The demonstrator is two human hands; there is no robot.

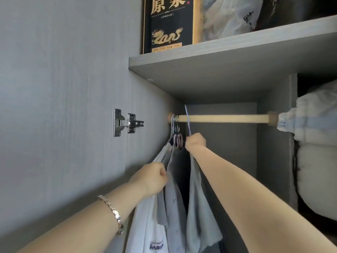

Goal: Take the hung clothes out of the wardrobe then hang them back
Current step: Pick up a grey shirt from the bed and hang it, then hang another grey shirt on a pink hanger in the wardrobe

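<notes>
I am reaching both arms up into the wardrobe [228,152]. My right hand [196,142] is closing in a fist around the neck of a hanger [187,119], whose thin pale hook is sticking up out of my grip and crossing the wooden rod [222,118]; I cannot tell whether the hook is resting on the rod or only passing in front of it. A grey garment [198,216] is hanging from that hanger, straight down below my fist and beside my forearm. My left hand [155,179] is lower and to the left, its fingers curling into the shoulder fabric of the hung clothes [145,225], which are bunching together at the far left end of the rod, their hooks [175,123] packing tightly against the side wall. The nearest of them is a white piece with a small printed logo near the bottom edge. A metal bracelet [111,212] is sitting on my left wrist. A steel hinge [127,123] is showing on the grey panel to the left. Above the rod a shelf [228,70] is carrying a black box [167,24] with a gold dragon and a crumpled plastic bag [231,15]. Folded bedding [317,115] is filling the compartment to the right.
</notes>
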